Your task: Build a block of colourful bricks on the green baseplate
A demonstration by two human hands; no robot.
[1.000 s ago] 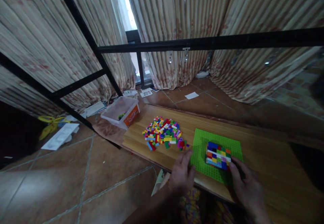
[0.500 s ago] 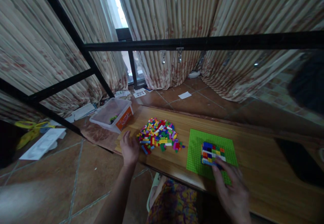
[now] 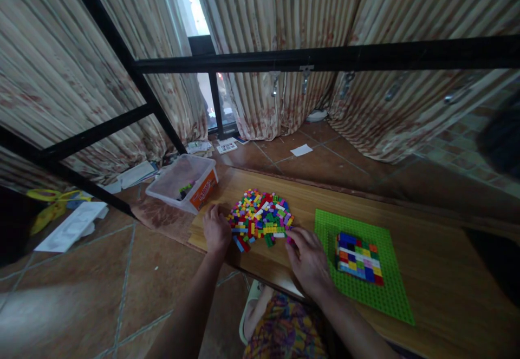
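Note:
A heap of small coloured bricks [image 3: 262, 216] lies on the wooden board [image 3: 426, 250]. My left hand [image 3: 216, 231] rests at the heap's left edge, fingers against the bricks. At the heap's right edge is my right hand [image 3: 309, 261], its fingertips touching the nearest bricks; whether it holds one is hidden. To the right lies a green baseplate [image 3: 385, 294] with a flat block of mixed-colour bricks [image 3: 358, 258] pressed onto it, apart from both hands.
A clear plastic tub with an orange label [image 3: 186, 184] stands at the board's left end with a few bricks inside. Black metal bars [image 3: 325, 57] cross above. Striped curtains hang behind. Papers and yellow scissors [image 3: 52, 203] lie on the tiled floor at left.
My left hand went from the baseplate's left side to the heap's left edge. My right hand left the brick block on the baseplate and now touches the heap's right edge.

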